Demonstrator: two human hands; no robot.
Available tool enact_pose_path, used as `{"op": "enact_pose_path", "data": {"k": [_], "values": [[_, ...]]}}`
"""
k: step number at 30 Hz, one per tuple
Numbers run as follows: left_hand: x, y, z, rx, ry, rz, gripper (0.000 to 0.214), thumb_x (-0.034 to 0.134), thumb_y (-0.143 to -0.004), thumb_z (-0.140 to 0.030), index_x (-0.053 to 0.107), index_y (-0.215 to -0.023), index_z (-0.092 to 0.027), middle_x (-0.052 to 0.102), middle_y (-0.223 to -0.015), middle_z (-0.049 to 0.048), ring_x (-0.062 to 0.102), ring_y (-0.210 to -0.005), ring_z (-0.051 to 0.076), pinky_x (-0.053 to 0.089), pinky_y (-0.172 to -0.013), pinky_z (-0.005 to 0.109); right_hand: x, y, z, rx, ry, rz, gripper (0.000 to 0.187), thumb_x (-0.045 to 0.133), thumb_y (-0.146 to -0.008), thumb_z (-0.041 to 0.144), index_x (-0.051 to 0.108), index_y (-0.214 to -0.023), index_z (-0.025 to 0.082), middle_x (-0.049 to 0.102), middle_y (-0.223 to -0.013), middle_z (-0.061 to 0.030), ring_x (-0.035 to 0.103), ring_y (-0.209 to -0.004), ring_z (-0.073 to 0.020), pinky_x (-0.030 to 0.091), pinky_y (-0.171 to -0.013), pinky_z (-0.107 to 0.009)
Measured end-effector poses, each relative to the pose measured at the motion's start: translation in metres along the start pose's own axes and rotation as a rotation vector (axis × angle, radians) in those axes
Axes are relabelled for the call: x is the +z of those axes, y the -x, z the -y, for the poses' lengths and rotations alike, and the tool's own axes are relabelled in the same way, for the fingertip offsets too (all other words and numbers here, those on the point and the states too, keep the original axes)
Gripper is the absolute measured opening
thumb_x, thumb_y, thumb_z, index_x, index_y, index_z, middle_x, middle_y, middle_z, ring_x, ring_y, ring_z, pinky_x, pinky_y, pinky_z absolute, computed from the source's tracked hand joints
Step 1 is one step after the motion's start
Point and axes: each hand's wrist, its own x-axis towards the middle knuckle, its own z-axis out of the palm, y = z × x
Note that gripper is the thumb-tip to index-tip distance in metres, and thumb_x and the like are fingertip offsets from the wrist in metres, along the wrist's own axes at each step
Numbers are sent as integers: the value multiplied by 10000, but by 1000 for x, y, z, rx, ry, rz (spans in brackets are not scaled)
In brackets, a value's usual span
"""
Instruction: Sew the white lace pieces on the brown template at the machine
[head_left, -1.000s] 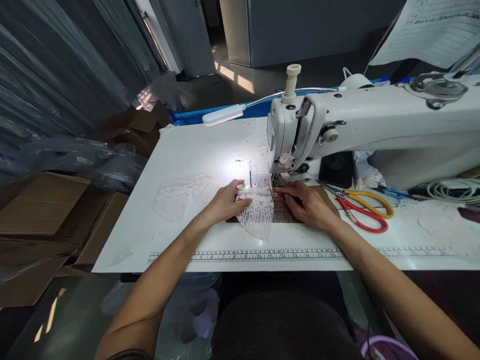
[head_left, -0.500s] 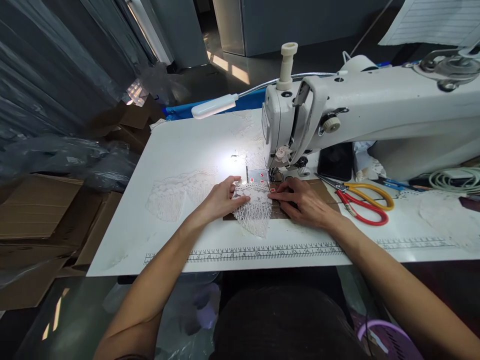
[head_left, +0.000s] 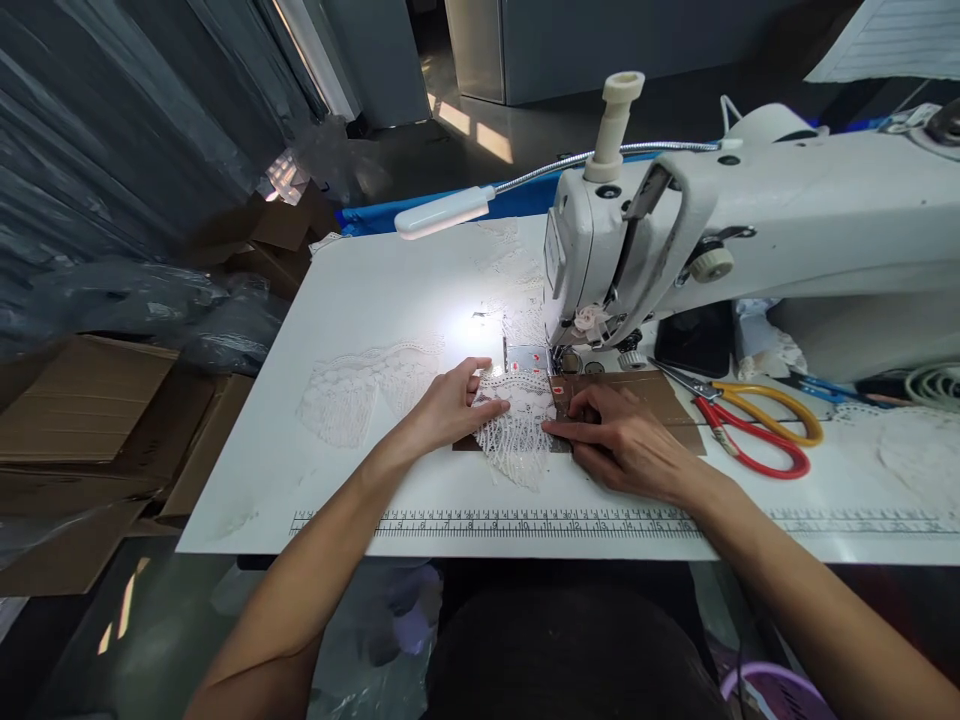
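Observation:
A small piece of white fringed lace [head_left: 517, 425] lies flat in front of the presser foot of the white sewing machine [head_left: 592, 250]. My left hand [head_left: 450, 405] rests at its left edge, thumb on the lace and index finger stretched apart toward the needle plate [head_left: 527, 359]. At the lace's right edge, the pointing finger of my right hand [head_left: 626, 440] touches it, while other fingers of that hand bend over the brown board [head_left: 664, 395]. Both hands press on the lace without pinching it, as far as I can see. Undersides of the fingers are hidden.
Red-and-yellow scissors [head_left: 757, 420] lie right of my right hand. A black phone [head_left: 696, 338] sits under the machine arm. More lace [head_left: 341, 395] spreads at left. A printed ruler [head_left: 517, 524] follows the front edge; a lamp [head_left: 444, 212] lights the middle.
My view has shifted, so the machine and scissors appear farther right. Both hands remain at the lace, with the right pointing finger slightly lower along its edge.

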Motion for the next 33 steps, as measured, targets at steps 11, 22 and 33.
{"op": "enact_pose_path", "data": {"k": [11, 22, 33], "values": [[3, -2, -9, 378, -495, -278, 372, 532, -933, -446, 610, -1209, -210, 610, -1038, 91, 586, -796, 182, 430, -568, 267, -2, -1, 7, 35, -4, -2, 382, 537, -869, 192, 689, -1206, 289, 589, -1043, -97, 575, -993, -254, 448, -862, -462], [14, -23, -15, 936, -768, 155, 317, 447, -972, -313, 615, -1164, -125, 619, -1241, 180, 610, -1007, 280, 479, -862, 449, -3, -2, 7, 38, -9, 5, 408, 546, -858, 167, 681, -1221, 294, 599, -1053, -100, 562, -1004, -262, 437, -870, -458], [2, 29, 18, 1007, -590, -2, 211, 609, -895, -364, 691, -983, -191, 704, -1099, 77, 637, -981, 219, 479, -917, 434, -1, -2, 7, 60, 32, -14, 372, 528, -869, 165, 706, -1178, 273, 606, -1033, -102, 589, -966, -257, 455, -828, -454]]}}
